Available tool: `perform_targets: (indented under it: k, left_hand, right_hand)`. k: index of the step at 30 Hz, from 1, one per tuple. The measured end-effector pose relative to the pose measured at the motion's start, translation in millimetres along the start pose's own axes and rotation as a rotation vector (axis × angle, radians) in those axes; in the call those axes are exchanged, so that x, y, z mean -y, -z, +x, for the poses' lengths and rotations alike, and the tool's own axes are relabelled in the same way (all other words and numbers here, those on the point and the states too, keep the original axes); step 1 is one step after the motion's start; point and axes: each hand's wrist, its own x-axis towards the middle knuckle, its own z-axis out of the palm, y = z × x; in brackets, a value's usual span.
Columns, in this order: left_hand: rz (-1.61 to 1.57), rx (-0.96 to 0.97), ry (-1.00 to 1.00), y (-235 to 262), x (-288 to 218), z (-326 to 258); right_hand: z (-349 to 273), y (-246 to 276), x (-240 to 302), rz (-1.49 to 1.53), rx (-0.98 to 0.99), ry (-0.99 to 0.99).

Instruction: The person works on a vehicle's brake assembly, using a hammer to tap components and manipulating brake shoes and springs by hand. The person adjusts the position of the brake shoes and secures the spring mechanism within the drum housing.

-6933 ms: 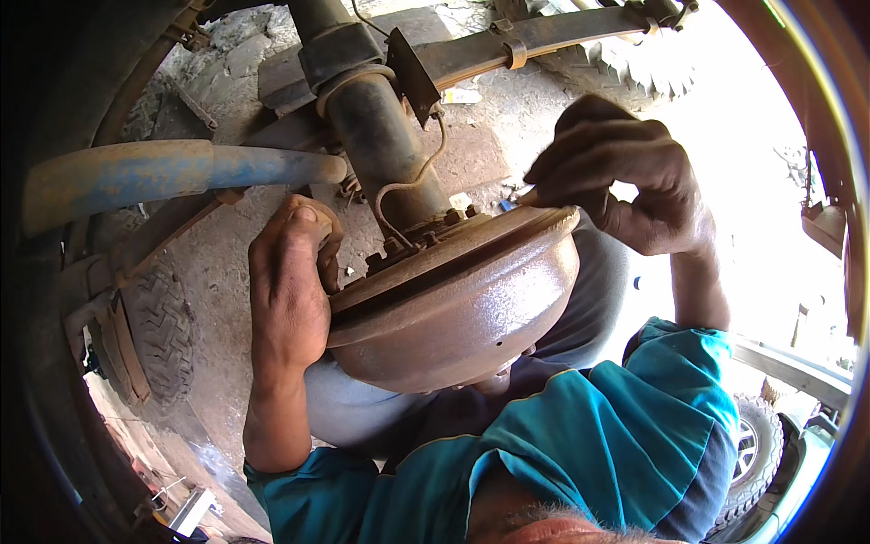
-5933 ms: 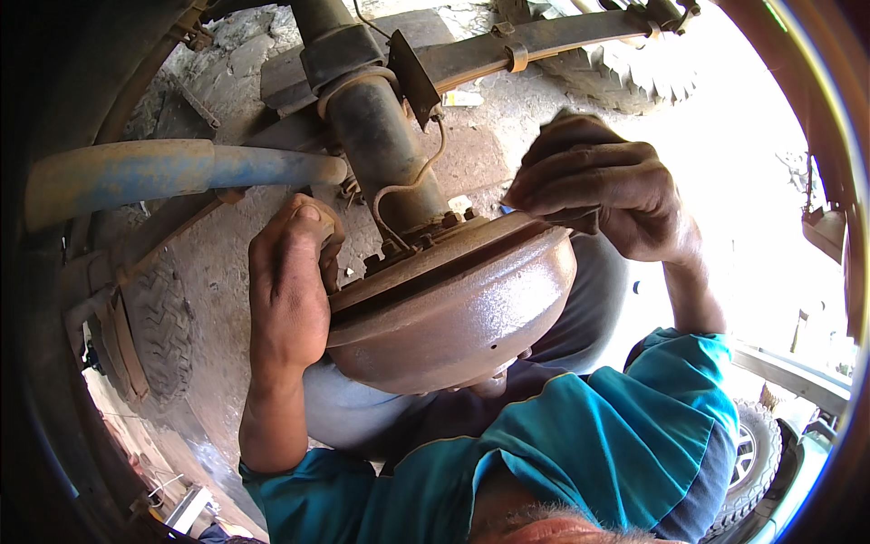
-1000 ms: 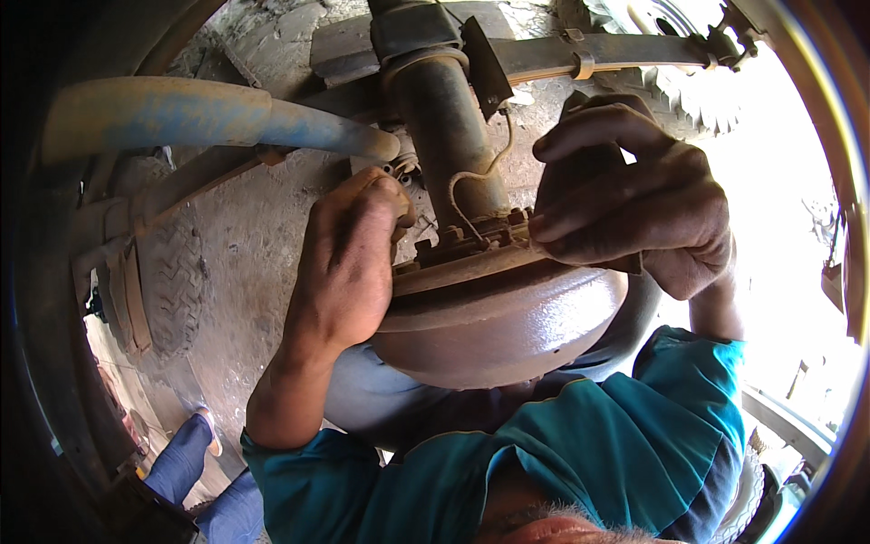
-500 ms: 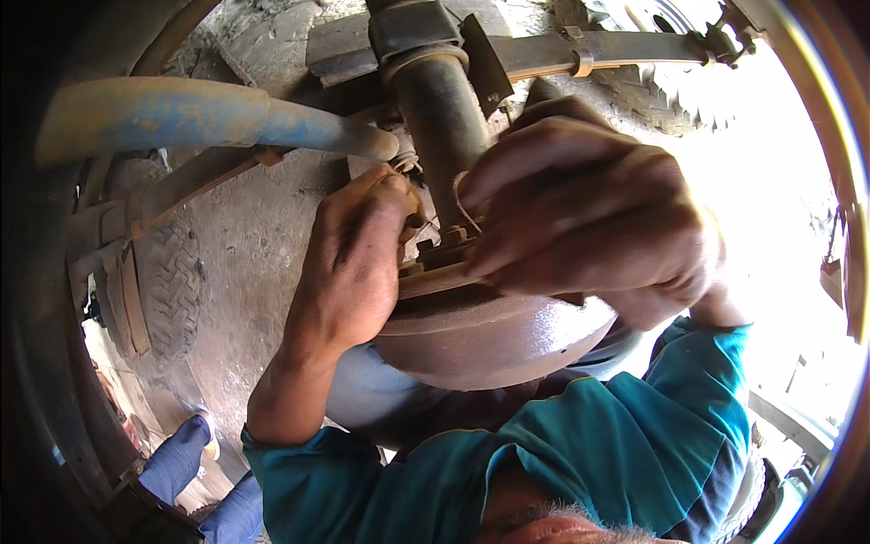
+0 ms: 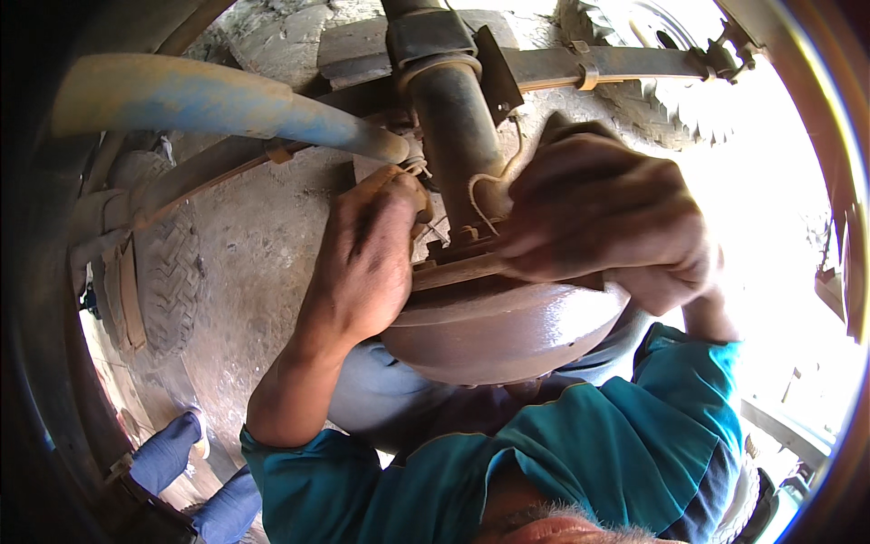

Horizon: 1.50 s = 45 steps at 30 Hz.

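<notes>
A rounded brake drum (image 5: 498,349) sits in front of me at the end of a thick axle tube (image 5: 458,131). Its backing plate (image 5: 462,270) carries bolts near the tube. My left hand (image 5: 367,249) is closed at the left of the plate, fingertips curled in below the lower end of a blue shock absorber (image 5: 344,136); what they grip is hidden. To the right of the tube, my right hand (image 5: 621,218) is closed and somewhat blurred, its fingers by the plate's top edge. A thin pale cable (image 5: 480,186) loops between that hand and the tube.
A leaf spring (image 5: 625,65) runs across the far right, with a treaded tyre (image 5: 675,122) below it. Another tyre (image 5: 168,281) lies at left, near a second spring (image 5: 204,181). A person's blue-trousered leg (image 5: 163,458) shows at lower left. Strong glare covers the right.
My right hand has shifted slightly right, away from the tube, exposing more of the thin cable. My left hand keeps its place on the assembly; the whole view has shifted a little.
</notes>
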Motion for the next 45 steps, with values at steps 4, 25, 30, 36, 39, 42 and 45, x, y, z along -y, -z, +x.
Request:
perform_targets:
  k: [4,25,30,36,39,42,45]
  left_hand:
    - [0.022,0.115,0.303,9,-9,0]
    - [-0.169,-0.075,0.319,2,-16,5]
    - [-0.091,-0.117,0.153,2,-30,41]
    - [0.234,-0.084,0.019,6,-1,93]
    - [0.215,-0.014,-0.042,13,4,91]
    - [0.175,0.035,0.016,34,10,71]
    - [0.182,0.043,0.151,55,29,46]
  right_hand:
    - [-3,6,13,-0.055,-0.036,-0.049]
    - [-12,-2,8,0.007,-0.247,-0.097]
    - [-16,0,11,-0.056,-0.250,-0.080]
    - [-17,-3,6,-0.127,-0.237,-0.028]
    - [-13,-1,10,-0.162,-0.228,-0.023]
    - [-12,-3,14,-0.159,-0.236,-0.042]
    - [-12,-5,18,-0.156,-0.253,-0.078]
